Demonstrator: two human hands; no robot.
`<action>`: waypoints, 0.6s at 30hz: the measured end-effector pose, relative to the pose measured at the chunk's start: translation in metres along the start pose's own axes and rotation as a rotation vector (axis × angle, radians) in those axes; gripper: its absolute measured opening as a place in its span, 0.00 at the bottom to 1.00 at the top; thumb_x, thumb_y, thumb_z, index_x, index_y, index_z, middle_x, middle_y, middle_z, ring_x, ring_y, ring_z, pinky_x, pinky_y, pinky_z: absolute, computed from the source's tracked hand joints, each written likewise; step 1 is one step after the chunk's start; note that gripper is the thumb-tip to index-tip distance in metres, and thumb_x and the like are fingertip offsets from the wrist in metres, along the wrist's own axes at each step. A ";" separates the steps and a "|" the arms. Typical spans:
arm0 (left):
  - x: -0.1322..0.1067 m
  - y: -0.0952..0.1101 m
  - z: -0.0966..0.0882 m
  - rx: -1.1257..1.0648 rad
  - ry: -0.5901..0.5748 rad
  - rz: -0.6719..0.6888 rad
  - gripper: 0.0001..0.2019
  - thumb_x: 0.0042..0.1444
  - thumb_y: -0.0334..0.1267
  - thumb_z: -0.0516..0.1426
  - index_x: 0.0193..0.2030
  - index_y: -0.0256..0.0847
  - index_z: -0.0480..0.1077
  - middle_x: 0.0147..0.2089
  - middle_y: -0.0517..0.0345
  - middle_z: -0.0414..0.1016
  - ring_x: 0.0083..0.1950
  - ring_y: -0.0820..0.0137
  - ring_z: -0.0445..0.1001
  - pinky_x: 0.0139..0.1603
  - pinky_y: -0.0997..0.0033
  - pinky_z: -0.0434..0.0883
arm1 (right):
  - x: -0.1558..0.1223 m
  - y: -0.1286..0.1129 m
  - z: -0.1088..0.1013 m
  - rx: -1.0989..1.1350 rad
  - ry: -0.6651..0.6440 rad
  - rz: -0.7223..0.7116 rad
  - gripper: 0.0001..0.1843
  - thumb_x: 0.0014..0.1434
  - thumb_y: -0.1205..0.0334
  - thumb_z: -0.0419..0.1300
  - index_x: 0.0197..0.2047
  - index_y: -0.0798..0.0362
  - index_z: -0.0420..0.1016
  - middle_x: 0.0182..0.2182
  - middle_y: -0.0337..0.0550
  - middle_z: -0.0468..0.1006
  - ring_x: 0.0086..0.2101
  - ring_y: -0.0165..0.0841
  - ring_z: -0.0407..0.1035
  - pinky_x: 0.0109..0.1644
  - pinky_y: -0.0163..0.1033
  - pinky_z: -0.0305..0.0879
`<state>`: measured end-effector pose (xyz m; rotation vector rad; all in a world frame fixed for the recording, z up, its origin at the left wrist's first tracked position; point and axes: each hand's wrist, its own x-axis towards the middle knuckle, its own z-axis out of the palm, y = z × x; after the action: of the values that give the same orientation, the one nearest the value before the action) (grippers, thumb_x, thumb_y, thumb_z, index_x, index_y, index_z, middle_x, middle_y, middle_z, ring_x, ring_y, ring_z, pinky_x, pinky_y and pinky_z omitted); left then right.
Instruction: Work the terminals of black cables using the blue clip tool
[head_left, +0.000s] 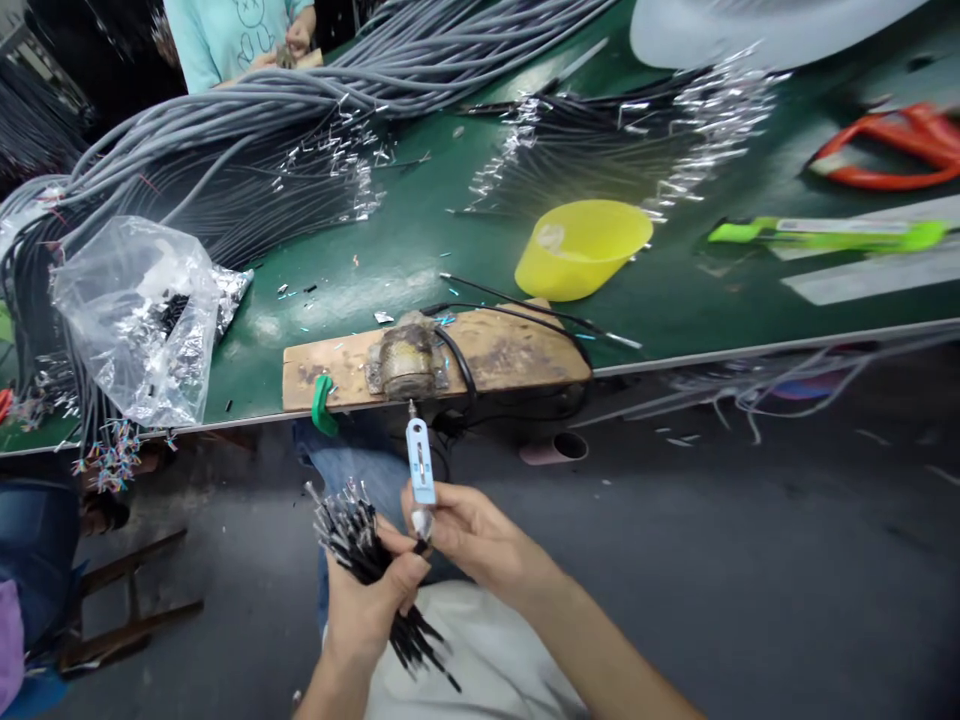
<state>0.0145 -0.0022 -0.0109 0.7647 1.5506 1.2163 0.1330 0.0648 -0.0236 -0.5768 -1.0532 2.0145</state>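
My left hand (pixel 367 600) is closed round a bundle of thin black wires (pixel 352 535) with bare metal tips that fan out up and to the left. My right hand (pixel 469 530) pinches the base of a small light-blue tool (pixel 421 470) that stands upright, its metal tip pointing at the table's edge. Both hands are held over my lap, just below a worn wooden board (pixel 495 355). On that board sits a rusty metal fixture (pixel 405 362) with a black cable looped beside it. A green clamp (pixel 323 405) grips the board's front edge.
On the green table (pixel 420 230) lie a yellow plastic bowl (pixel 581 248), a clear plastic bag (pixel 139 320), heaps of grey cables (pixel 247 110), and black wires with silver tips (pixel 622 130). Orange-handled cutters (pixel 892 150) and a green tool (pixel 825 235) lie right. Another person in a teal shirt (pixel 232 35) stands opposite.
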 end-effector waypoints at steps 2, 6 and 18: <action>0.004 0.006 -0.002 0.070 -0.028 0.087 0.09 0.42 0.42 0.65 0.20 0.41 0.74 0.22 0.54 0.69 0.22 0.68 0.67 0.23 0.65 0.68 | 0.005 -0.006 -0.005 0.122 -0.077 0.168 0.18 0.43 0.48 0.66 0.23 0.55 0.71 0.18 0.34 0.62 0.21 0.26 0.55 0.25 0.33 0.54; 0.010 0.012 -0.004 0.134 -0.059 0.123 0.04 0.41 0.33 0.65 0.20 0.42 0.76 0.22 0.55 0.69 0.26 0.65 0.69 0.29 0.64 0.69 | 0.016 -0.012 -0.015 0.093 -0.077 0.276 0.14 0.38 0.56 0.69 0.18 0.56 0.72 0.16 0.32 0.63 0.19 0.24 0.53 0.24 0.31 0.51; 0.010 0.023 0.000 0.054 0.090 0.270 0.09 0.40 0.45 0.66 0.22 0.44 0.74 0.24 0.56 0.68 0.26 0.66 0.69 0.31 0.63 0.70 | 0.040 -0.032 0.007 0.172 0.211 0.069 0.23 0.41 0.43 0.66 0.22 0.57 0.75 0.19 0.38 0.70 0.21 0.26 0.60 0.24 0.31 0.57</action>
<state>0.0099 0.0132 0.0075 0.9915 1.5951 1.4263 0.1175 0.1050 0.0055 -0.7241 -0.7357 2.0275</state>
